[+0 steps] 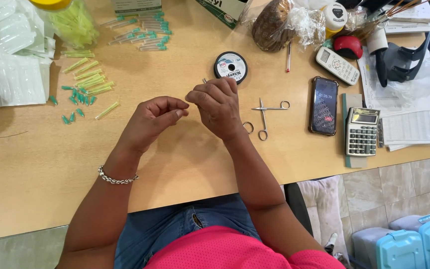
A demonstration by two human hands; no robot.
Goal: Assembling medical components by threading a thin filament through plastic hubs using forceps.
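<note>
My left hand [153,119] and my right hand [218,105] meet above the wooden table [36,169], fingertips pinched close together. A thin metal piece [204,80] sticks up from my right hand's fingers; what my left fingers pinch is too small to tell. A dark spool of thread [231,67] lies just beyond my right hand. Small metal scissors-like forceps [264,117] lie to the right of that hand.
Yellow-green tubes [89,77] and green caps [75,99] are scattered at left, beside clear plastic packets [11,74]. More capped tubes [143,32] lie at the back. A phone [323,105], a calculator [362,132], a remote [337,65] and papers [409,127] sit at right.
</note>
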